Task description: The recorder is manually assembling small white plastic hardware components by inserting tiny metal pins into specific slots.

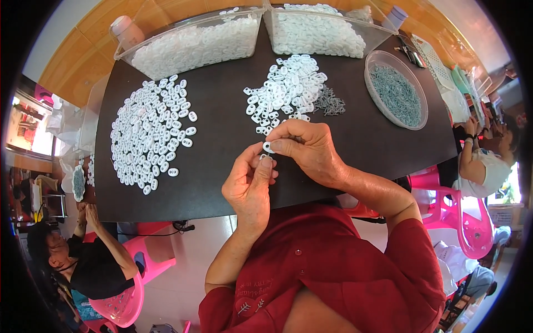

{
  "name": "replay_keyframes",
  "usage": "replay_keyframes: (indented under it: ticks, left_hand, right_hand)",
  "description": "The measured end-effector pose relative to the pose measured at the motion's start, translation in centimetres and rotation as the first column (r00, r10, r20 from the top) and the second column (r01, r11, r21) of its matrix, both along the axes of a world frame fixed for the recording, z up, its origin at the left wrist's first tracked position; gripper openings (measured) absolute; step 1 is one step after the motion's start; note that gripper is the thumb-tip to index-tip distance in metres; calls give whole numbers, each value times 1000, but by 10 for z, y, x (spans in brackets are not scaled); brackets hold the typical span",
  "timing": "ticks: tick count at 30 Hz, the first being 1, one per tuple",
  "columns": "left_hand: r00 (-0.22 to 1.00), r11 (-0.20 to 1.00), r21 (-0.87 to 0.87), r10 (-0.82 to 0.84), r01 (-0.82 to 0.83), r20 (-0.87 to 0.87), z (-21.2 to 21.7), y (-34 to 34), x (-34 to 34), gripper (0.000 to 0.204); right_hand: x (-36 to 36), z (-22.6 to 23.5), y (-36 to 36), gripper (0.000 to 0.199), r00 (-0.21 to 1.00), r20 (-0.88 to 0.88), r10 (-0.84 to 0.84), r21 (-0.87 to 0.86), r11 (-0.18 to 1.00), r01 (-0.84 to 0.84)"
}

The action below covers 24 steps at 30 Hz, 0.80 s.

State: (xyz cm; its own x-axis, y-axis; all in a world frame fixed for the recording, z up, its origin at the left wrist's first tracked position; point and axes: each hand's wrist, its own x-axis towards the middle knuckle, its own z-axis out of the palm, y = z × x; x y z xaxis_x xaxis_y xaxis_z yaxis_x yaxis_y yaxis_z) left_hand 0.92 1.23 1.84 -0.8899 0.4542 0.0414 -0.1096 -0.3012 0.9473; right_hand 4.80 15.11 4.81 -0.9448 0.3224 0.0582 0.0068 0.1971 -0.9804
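Close together over the near edge of the dark table (219, 183), both my hands are pinched. Between thumb and fingers, my right hand (313, 152) grips a small white oval plastic piece (267, 147) with a dark hole. Just below it, my left hand (249, 188) pinches another small white piece (265, 157), mostly covered by the fingertips. Whether the two pieces touch is too small to tell. Just beyond my hands lies a heap of white oval pieces (286, 83), with a little pile of grey screw-like parts (331, 104) at its right.
Many white two-holed ovals (150, 130) spread across the table's left. Two clear bins (194, 47) of white pieces line the back. A round tub (423, 111) of grey-green screw-like parts stands right. Co-workers sit left (91, 244) and right (488, 161), near pink chairs (474, 230).
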Motion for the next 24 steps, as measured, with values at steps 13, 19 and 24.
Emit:
replay_keyframes:
  ticks: [13, 19, 24]
  left_hand:
    - [999, 997, 60, 50, -49, -18, -1, 2, -1, 25]
    - [999, 997, 55, 47, -46, -13, 0, 3, -2, 24]
    - [998, 995, 70, 70, -69, -5, 2, 6, -1, 24]
  right_hand:
    - [1, 0, -3, 9, 998, -58, -24, 48, 998, 27]
    - [0, -1, -1, 9, 997, -72, -9, 64, 998, 13]
    - [0, 1, -1, 9, 999, -32, -29, -17, 999, 29]
